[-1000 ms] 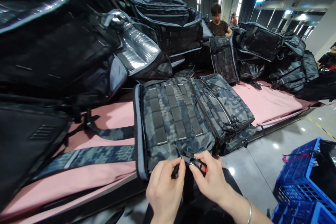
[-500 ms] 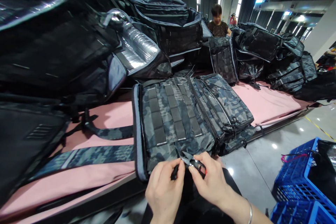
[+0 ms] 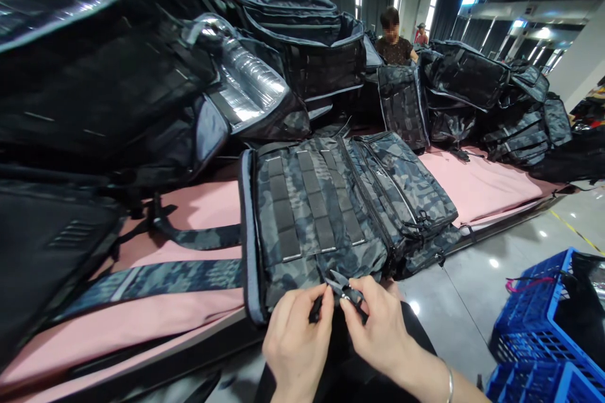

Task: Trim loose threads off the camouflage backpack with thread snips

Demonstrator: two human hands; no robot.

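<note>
A dark camouflage backpack (image 3: 326, 208) lies front side up, with rows of webbing across its panel and zipped pockets toward the right. At its near edge, my left hand (image 3: 297, 334) is closed in a pinch on a small black piece (image 3: 316, 310), mostly covered by the fingers; I cannot tell its kind. My right hand (image 3: 378, 321) grips small scissors (image 3: 341, 286) with black handles. Their blades are spread and point away to the left, close to the left fingertips. A camouflage strap (image 3: 174, 283) stretches left from the pack.
Piled bags (image 3: 302, 63) with silvery linings rise behind and to the left. Pink cloth (image 3: 477, 182) covers the table. Blue crates (image 3: 534, 321) stand on the floor at right. A co-worker (image 3: 394, 41) is beyond the bags, and another person (image 3: 421, 34) farther back.
The scissors' blades have spread wider and their handles have shifted slightly in my right hand. My left hand keeps its pinch in nearly the same spot. The backpack lies as before.
</note>
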